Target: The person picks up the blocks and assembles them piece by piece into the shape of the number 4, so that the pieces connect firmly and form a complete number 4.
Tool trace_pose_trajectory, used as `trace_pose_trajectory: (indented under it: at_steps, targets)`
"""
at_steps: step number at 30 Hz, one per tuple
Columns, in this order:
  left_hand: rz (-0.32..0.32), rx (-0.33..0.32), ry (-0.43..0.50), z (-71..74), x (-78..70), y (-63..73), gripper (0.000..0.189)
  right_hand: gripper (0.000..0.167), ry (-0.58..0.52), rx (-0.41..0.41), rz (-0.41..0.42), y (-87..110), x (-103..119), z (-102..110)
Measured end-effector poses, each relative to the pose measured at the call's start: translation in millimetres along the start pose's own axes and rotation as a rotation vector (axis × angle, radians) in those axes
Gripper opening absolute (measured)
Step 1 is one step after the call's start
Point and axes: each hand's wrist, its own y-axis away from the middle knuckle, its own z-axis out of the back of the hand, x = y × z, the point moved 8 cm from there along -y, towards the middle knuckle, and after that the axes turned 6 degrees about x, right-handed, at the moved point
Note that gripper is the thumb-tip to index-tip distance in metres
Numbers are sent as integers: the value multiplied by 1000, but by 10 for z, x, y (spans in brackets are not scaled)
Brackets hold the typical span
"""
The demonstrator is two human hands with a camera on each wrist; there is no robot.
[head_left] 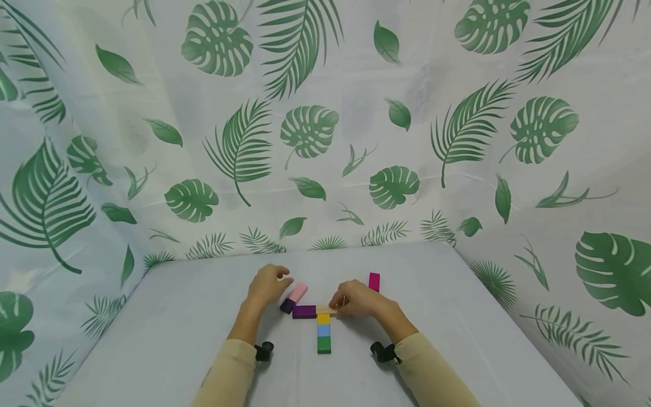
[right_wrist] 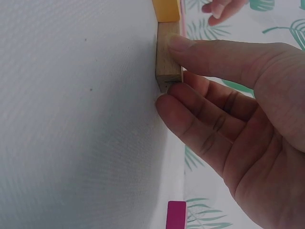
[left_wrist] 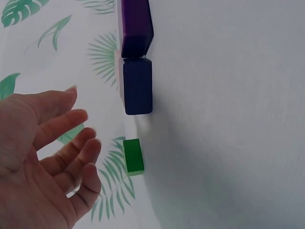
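Observation:
At the right end of a row on the table, my right hand (head_left: pixel 356 298) has its thumb on a plain wooden block (right_wrist: pixel 168 52), with its fingers curled at the far side and end. A purple block (head_left: pixel 304 312) adjoins it on the left. Below the wooden block runs a column of yellow (head_left: pixel 323 319), light blue (head_left: pixel 324 330) and green (head_left: pixel 324 345) blocks. My left hand (head_left: pixel 268 284) holds nothing, its fingers loosely bent above the table. Beside it, a pink block (head_left: pixel 298 292) slants away from a dark navy block (head_left: pixel 287 306), which is close to the purple one.
A magenta block (head_left: pixel 374 281) lies beyond my right hand, partly hidden by it. Past the left fingers, the left wrist view shows a small green block (left_wrist: pixel 133 156). A leaf-printed sheet (head_left: pixel 315 186) hangs along the back and sides of the white table (head_left: pixel 168 339).

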Motion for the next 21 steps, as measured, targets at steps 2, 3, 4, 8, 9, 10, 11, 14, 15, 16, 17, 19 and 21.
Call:
trace_pose_trajectory:
  at_steps: [2, 3, 4, 8, 9, 10, 11, 14, 15, 16, 17, 19, 21]
  targets:
    - [-9, -15, 7, 25, 14, -12, 31, 22, 1, 0, 2, -2, -5, 0]
    - [-15, -21, 10, 33, 19, -18, 31, 22, 0, 0, 2, -2, -7, 0]
    - [-20, -24, 13, 38, 27, -26, 30, 22, -3, 0, 2, -2, -9, 0]
    - [-45, -24, 12, 51, 42, -52, 30, 22, 2, 3, 0, -3, -13, -8]
    - [-50, -23, 8, 57, 48, -57, 29, 22, 5, 4, 1, -4, -13, -11]
    - [-54, -23, 6, 65, 54, -64, 30, 22, 5, 5, 1, -4, -12, -13]
    - [-53, -21, 9, 76, 62, -69, 30, 22, 7, 6, 0, -4, -12, -15]
    - [-49, -9, 34, 114, 92, -84, 31, 22, 7, 6, 3, -1, -8, -10]
    - [-43, 1, 41, 122, 114, -96, 32, 22, 9, 5, 4, 0, -6, -8]
    - [-39, 11, 52, 132, 135, -103, 33, 22, 9, 4, 5, 2, -6, -5]
    - [-33, 20, 58, 142, 158, -106, 34, 22, 9, 3, 6, 4, -5, -2]
    - [-21, 35, 61, 157, 208, -111, 35, 22, 7, 3, 10, 7, -4, 1]
    - [-9, 45, 57, 163, 257, -115, 35, 22, 5, 2, 11, 9, -6, 1]
